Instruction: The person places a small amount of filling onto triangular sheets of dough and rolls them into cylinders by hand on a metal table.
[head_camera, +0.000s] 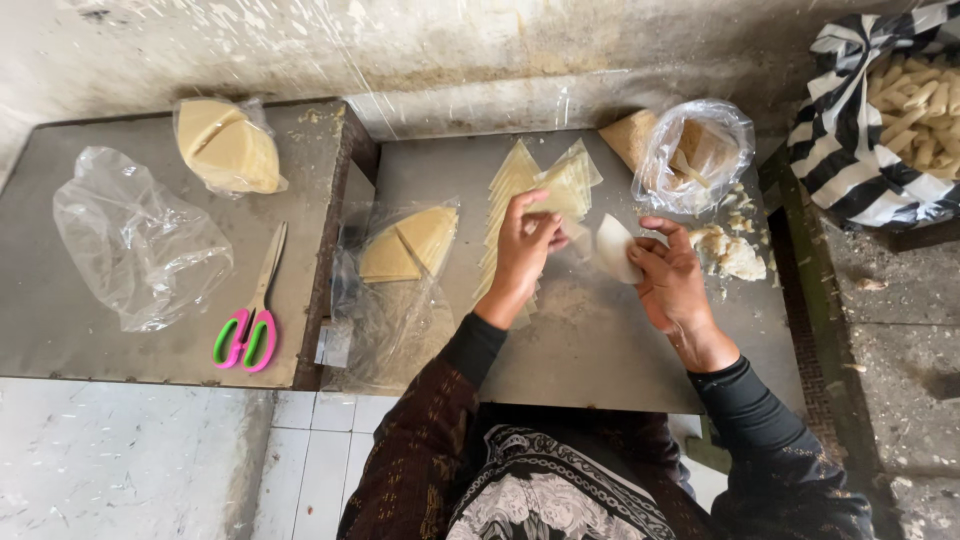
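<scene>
So I'm at the grey counter (620, 350), which butts against a second, lower counter (60, 330) on its left edge. Biggest thing around is the striped black-and-white bag (850, 150) off the right edge, full of rolled pale sticks, looks like where finished pieces pile up, though that's my guess. On the left counter there's a crumpled empty plastic bag (135, 235), a bagged stack of wrapper sheets (228, 145) at the far edge, and pink-and-green scissors (250, 320) near the front edge, parked out of my way.

On my own counter, an opened bag with cut triangle wrappers (405, 250) lies along the left edge, and a clear bag of filling (700, 150) sits at the far right corner with crumbs of it (735, 255) spilled just beside, close to my right hand for easy reach.

The fanned row of triangle wrappers (520, 190) runs down the middle, overlapped so I can peel one at a time. My left hand (522, 250) has its grip pinching the edge of that fan near the top. My right hand (672, 285) has its grip pinching one small pale wrapper (613, 248), thumb on top, holding it up off the counter between both hands.
</scene>
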